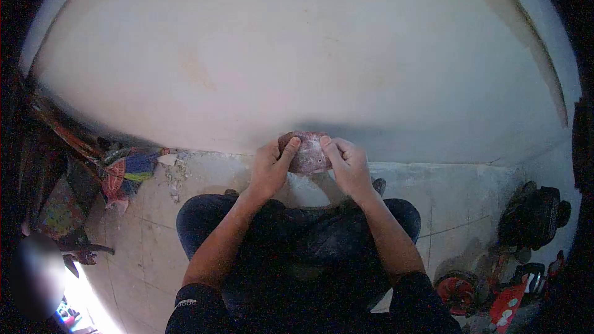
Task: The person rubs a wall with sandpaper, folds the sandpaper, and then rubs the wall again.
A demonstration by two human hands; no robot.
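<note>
A small reddish-brown piece of sandpaper [311, 156], smeared with white dust, is stretched between my two hands in front of a pale wall [297, 55]. My left hand [272, 164] pinches its left edge, thumb on top. On the other side, my right hand [348, 164] grips the right edge the same way. The fingers behind the sheet are mostly hidden. Both hands are above my bent knees, near the foot of the wall.
Tiled floor [139, 241] with white dust lies below. Bags and cloth [130, 173] are heaped at the left. To the right stand a black object [535, 216], a round red item [456, 292] and a red packet [508, 306]. A blurred shape is at lower left.
</note>
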